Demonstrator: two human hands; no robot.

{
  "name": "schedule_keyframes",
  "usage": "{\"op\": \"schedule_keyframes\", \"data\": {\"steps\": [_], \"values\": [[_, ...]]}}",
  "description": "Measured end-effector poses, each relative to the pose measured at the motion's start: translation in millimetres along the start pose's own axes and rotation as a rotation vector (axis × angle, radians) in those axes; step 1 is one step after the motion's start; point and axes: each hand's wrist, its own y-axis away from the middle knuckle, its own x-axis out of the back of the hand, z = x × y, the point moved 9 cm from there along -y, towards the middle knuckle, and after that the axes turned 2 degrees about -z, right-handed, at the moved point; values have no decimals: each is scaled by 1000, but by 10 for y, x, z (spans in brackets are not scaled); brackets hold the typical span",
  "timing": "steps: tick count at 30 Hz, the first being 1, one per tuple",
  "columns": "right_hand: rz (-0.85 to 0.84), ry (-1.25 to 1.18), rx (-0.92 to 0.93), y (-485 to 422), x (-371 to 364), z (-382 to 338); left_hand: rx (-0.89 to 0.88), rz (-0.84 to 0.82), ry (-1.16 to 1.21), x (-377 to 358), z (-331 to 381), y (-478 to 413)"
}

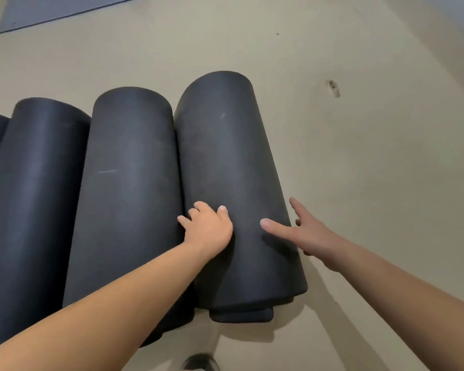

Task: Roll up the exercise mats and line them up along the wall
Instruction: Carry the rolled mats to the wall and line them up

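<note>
the rightmost rolled mat point(225, 162) lies on the floor point(373, 162), long axis pointing away from the person; left hand point(208, 228) rests on it with relaxed fingers, right hand point(303, 232) spread wide, thumb touching it.

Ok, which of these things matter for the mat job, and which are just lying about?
Job: rightmost rolled mat, left hand resting on it, right hand at its side; three more rolled mats beside it; flat mat, top left, not yet rolled.
Lying about: floor mark; shoe tip at bottom edge.
</note>
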Motion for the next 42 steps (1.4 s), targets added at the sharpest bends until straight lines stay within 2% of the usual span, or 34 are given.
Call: {"op": "schedule_keyframes", "data": {"steps": [5, 9, 10, 12, 14, 17, 20, 28, 32, 35, 38, 40, 42], "values": [[67, -84, 29, -321, 20, 315, -162, 117, -16, -89, 246, 90], [110, -48, -87, -293, 325, 542, -390, 109, 229, 176, 162, -31], [119, -35, -78, -290, 374, 548, -375, 110, 266, 198, 63, -95], [106, -13, -41, -299, 392, 532, -185, 81, 312, 131, -164, -210], [79, 3, -25, -319, 399, 487, -35, -6, 459, 17, -270, -240], [82, 21, -1, -287, 515, 362, 37, -142, 647, -74, -194, -148], [62, -9, 14, -153, 600, 307, 29, -297, 691, -236, 57, -3], [66, -103, 7, -26, 768, 484, -37, -273, 884, -247, 176, 57], [56, -67, -30, -12, 735, 551, -47, -390, 1101, -269, 228, 170], [34, -85, -89, 79, 763, 797, -122, -515, 1062, -329, 386, 301], [-71, -63, -207, 237, 720, 1120, -186, -582, 964, -443, 547, 387], [-144, 32, -296, 379, 766, 1225, -232, -597, 913, -535, 728, 444], [-114, 186, -321, 458, 1008, 1199, -340, -604, 812, -636, 1015, 553]]}}
